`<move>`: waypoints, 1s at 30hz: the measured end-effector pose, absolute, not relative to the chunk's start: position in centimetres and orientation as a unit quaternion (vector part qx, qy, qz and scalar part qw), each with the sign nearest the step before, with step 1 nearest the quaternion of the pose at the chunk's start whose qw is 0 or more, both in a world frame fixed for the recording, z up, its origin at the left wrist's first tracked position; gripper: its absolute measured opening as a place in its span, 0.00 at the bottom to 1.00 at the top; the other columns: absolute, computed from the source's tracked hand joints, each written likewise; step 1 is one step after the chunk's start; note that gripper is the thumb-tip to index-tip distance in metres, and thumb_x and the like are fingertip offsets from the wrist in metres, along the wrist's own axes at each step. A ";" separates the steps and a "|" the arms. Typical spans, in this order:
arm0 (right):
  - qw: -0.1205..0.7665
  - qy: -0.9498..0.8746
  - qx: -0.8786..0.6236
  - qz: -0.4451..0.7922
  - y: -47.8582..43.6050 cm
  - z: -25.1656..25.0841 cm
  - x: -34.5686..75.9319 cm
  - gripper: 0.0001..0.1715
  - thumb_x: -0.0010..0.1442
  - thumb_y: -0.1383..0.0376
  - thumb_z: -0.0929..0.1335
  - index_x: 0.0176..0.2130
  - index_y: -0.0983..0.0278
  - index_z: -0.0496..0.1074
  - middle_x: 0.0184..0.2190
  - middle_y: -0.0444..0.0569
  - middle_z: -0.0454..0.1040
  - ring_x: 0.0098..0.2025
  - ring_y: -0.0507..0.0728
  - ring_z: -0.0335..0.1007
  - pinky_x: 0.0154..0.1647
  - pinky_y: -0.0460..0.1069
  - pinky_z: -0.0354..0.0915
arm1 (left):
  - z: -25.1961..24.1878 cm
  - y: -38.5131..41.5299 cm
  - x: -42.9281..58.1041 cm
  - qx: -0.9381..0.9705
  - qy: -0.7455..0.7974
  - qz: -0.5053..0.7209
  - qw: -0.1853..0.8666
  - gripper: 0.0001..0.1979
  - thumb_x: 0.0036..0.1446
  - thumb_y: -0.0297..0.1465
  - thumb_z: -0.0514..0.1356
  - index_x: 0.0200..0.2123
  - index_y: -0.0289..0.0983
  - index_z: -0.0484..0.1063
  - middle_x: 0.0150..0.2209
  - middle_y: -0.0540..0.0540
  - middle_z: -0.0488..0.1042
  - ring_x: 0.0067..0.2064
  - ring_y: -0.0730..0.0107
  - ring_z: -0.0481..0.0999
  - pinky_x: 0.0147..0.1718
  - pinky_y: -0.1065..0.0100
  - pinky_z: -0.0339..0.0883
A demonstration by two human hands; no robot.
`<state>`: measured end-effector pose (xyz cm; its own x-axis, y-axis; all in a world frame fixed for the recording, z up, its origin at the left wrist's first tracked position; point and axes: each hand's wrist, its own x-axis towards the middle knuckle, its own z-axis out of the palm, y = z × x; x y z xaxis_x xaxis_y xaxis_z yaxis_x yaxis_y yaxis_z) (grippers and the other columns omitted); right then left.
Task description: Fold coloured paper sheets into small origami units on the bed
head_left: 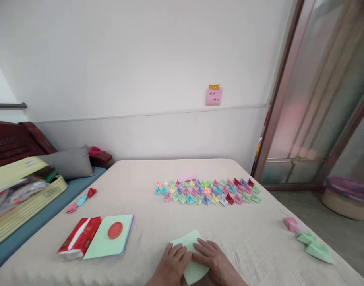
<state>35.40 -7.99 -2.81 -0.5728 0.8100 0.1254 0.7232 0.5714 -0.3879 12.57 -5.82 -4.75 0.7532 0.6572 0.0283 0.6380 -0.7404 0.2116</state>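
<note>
A light green sheet of paper (189, 240) lies near the front of the bed-like covered surface, under both my hands. My left hand (173, 262) rests on the paper's left part, its fingers bent and pressing it down. From the other side my right hand (213, 257) holds the paper's right part, fingers stretched toward its upper edge. My thumbs come close together over the middle. Part of the sheet is hidden under the hands, so I cannot tell how it is folded. Beyond it stand several rows of small folded paper boats (206, 200) in many colours.
At left are a red tissue pack (83, 234) and a stack of green paper (107, 247) with a round red lid (115, 230) on top. Small folded papers (82, 200) lie near the left edge. Pink (291, 224) and green folded papers (319, 251) lie near the right edge.
</note>
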 end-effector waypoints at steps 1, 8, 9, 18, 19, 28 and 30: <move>0.144 -0.873 -0.436 0.165 -7.9 -2.4 35.4 0.39 0.52 0.76 0.60 0.59 0.48 0.62 0.58 0.46 0.67 0.63 0.61 0.56 0.59 0.59 0.52 | -4.7 -5.7 12.5 0.933 0.343 0.052 0.099 0.23 0.59 0.32 0.54 0.58 0.40 0.58 0.58 0.41 0.66 0.59 0.55 0.61 0.59 0.51 0.49; 0.117 -0.865 -0.452 0.184 -8.3 -1.0 34.2 0.34 0.45 0.76 0.62 0.50 0.53 0.70 0.49 0.46 0.75 0.60 0.61 0.59 0.61 0.59 0.43 | -4.2 -4.6 14.5 0.918 0.366 0.003 0.151 0.09 0.52 0.27 0.58 0.37 0.36 0.74 0.39 0.40 0.78 0.43 0.56 0.74 0.46 0.59 0.63; 0.125 -0.854 -0.462 0.204 -8.3 -0.9 34.0 0.32 0.43 0.75 0.63 0.47 0.55 0.72 0.48 0.47 0.76 0.58 0.62 0.62 0.60 0.58 0.46 | -4.0 -4.3 14.7 0.913 0.376 0.000 0.159 0.08 0.52 0.27 0.57 0.36 0.36 0.74 0.38 0.40 0.78 0.41 0.56 0.75 0.43 0.60 0.64; 0.179 -0.704 -0.606 0.325 -4.1 -3.2 33.9 0.08 0.45 0.74 0.62 0.22 0.65 0.69 0.21 0.41 0.70 0.26 0.51 0.66 0.23 0.43 0.53 | -2.6 -0.5 15.1 0.821 0.517 0.012 0.242 0.08 0.49 0.31 0.58 0.34 0.39 0.75 0.32 0.48 0.79 0.34 0.65 0.75 0.28 0.71 0.62; 0.181 -0.695 -0.614 0.327 -3.6 -3.6 34.1 0.08 0.44 0.75 0.61 0.23 0.65 0.68 0.20 0.40 0.69 0.25 0.51 0.65 0.23 0.42 0.52 | -2.9 -0.3 15.1 0.810 0.532 0.015 0.247 0.10 0.48 0.30 0.57 0.35 0.39 0.74 0.33 0.48 0.78 0.34 0.66 0.75 0.29 0.71 0.62; 0.157 -0.648 -0.688 0.287 -2.3 -6.0 33.8 0.19 0.47 0.77 0.60 0.39 0.60 0.63 0.20 0.39 0.69 0.26 0.53 0.69 0.25 0.44 0.54 | -4.5 -0.2 15.8 0.768 0.573 0.029 0.284 0.22 0.48 0.24 0.52 0.48 0.39 0.66 0.44 0.44 0.76 0.45 0.60 0.73 0.43 0.64 0.62; 0.149 -0.641 -0.699 0.280 -2.4 -6.3 33.8 0.21 0.48 0.76 0.59 0.42 0.59 0.62 0.22 0.40 0.71 0.27 0.54 0.71 0.26 0.44 0.56 | -4.4 -0.1 15.9 0.758 0.579 0.029 0.297 0.24 0.48 0.24 0.51 0.50 0.39 0.65 0.45 0.43 0.76 0.46 0.59 0.73 0.44 0.63 0.62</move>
<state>33.83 -2.42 -6.32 0.0209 0.9796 -0.1999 0.8126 -0.1331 -0.5674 15.93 -0.11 -4.39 0.3272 0.8958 -0.3010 0.8619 -0.1523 0.4837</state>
